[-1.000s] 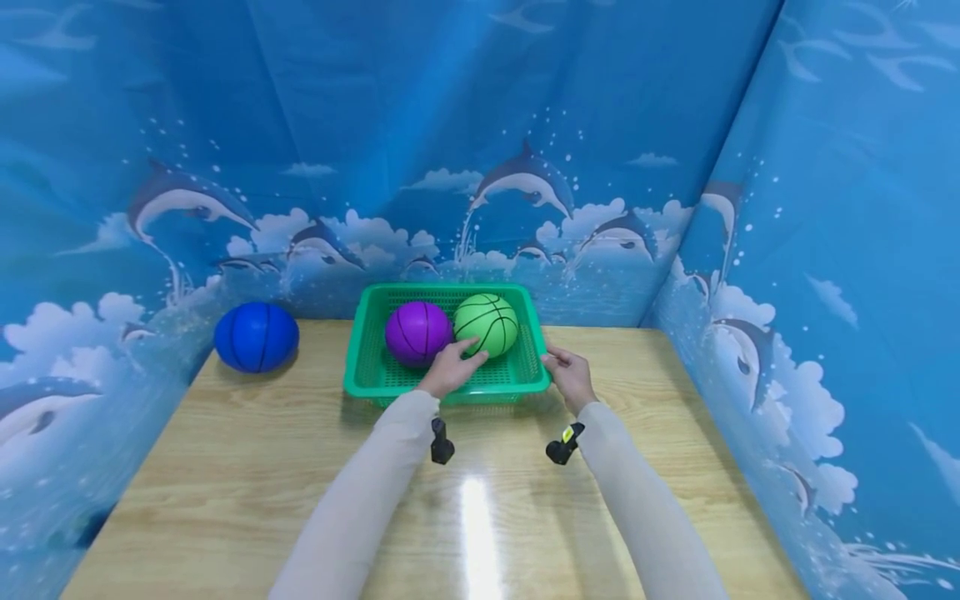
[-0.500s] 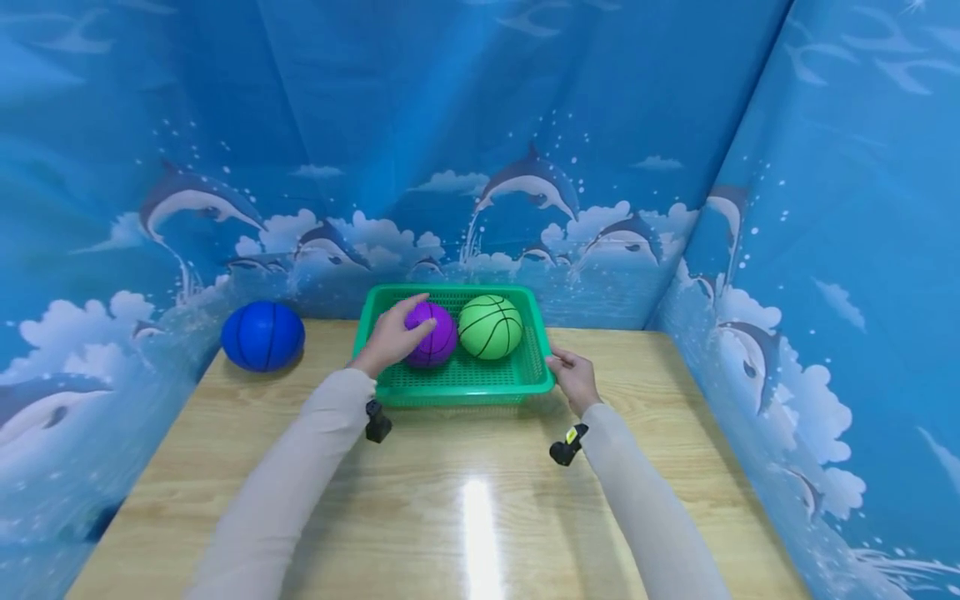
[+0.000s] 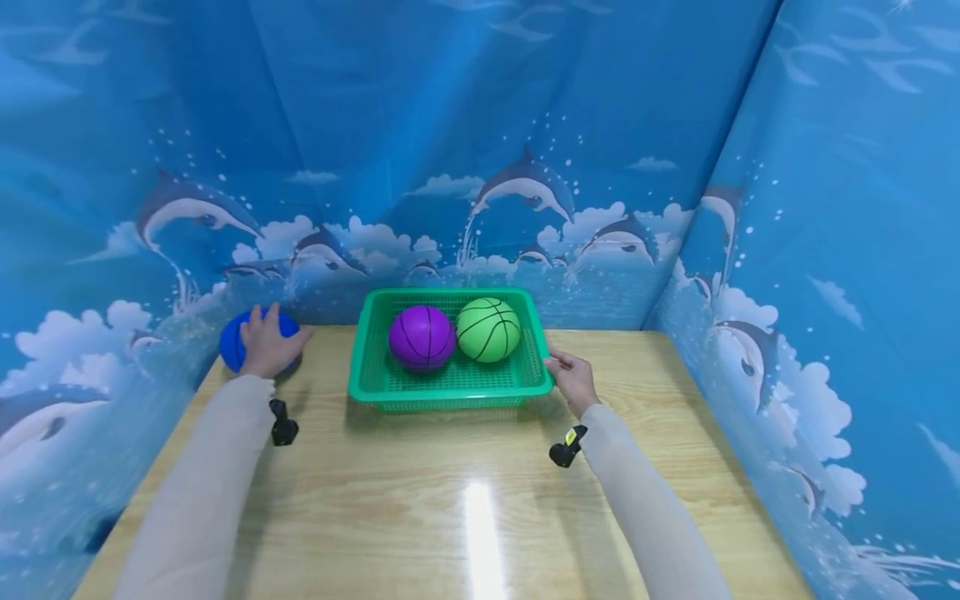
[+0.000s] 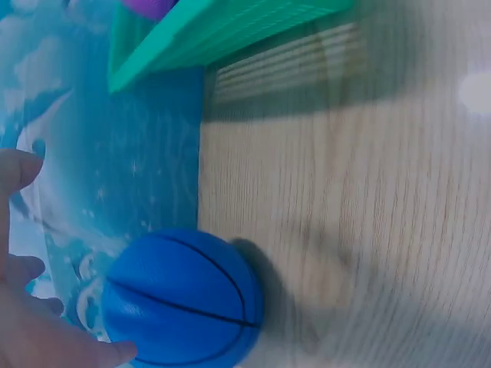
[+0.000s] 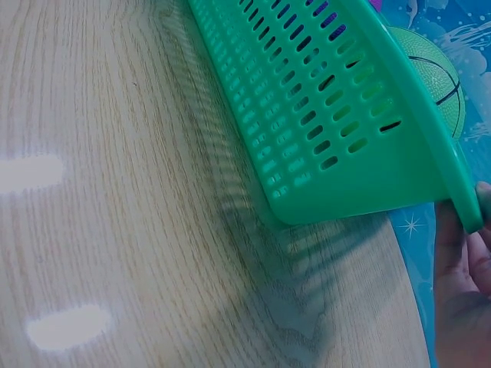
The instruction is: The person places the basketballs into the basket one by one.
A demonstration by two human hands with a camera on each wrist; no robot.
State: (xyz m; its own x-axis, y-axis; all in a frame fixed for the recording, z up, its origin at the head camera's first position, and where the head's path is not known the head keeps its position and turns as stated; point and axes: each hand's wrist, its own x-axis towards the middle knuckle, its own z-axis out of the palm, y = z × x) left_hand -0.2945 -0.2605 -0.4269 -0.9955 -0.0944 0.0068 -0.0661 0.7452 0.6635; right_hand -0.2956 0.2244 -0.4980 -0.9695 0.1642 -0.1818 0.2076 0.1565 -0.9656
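Note:
In the head view my left hand (image 3: 268,343) is over the blue ball (image 3: 234,342), fingers spread, covering part of it. The left wrist view shows that ball (image 4: 180,295) on the wooden table, a fingertip overlapping its edge; contact is hard to tell. My right hand (image 3: 573,380) pinches the right rim of the green plastic basket (image 3: 450,395), thumb and fingers on either side of the rim in the right wrist view. Inside the basket a purple ball (image 3: 422,338) sits left of a light green ball (image 3: 488,330); both have black basketball lines.
The wooden table (image 3: 405,500) extends in front of the basket, with a bright light reflection on it. A blue curtain (image 3: 420,167) printed with dolphins hangs along the back and right sides. The blue ball lies near the table's back left corner.
My left hand has moved left, from the light green ball past the purple ball, out of the basket to the blue ball. My right hand stays on the basket rim.

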